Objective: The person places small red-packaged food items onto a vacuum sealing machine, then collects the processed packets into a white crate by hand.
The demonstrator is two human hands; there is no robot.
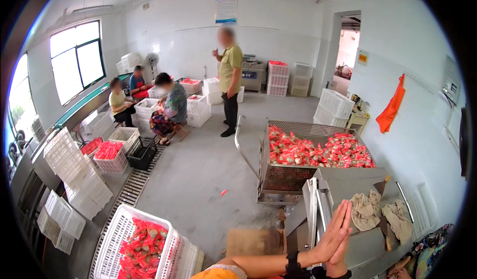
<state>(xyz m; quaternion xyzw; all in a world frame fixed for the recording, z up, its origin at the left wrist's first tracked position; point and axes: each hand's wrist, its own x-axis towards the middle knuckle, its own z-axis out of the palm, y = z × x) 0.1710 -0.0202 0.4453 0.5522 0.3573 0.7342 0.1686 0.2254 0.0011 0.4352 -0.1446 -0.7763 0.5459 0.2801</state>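
My left hand and my right hand are pressed together palm to palm, fingers straight and pointing up, with nothing seen between them. They are raised at the lower right, in front of a stainless steel machine top. Crumpled beige cloths lie on that top just beyond the fingertips, beside scrapers with wooden handles. Behind the machine stands a metal mesh cart heaped with red-wrapped packets. At the lower left, a white plastic crate holds more red-wrapped packets.
A standing person is in mid-room; several people sit among crates at the left. A co-worker's hands show at the lower right corner. Stacked white crates and a floor grate run along the left. A cardboard box lies below.
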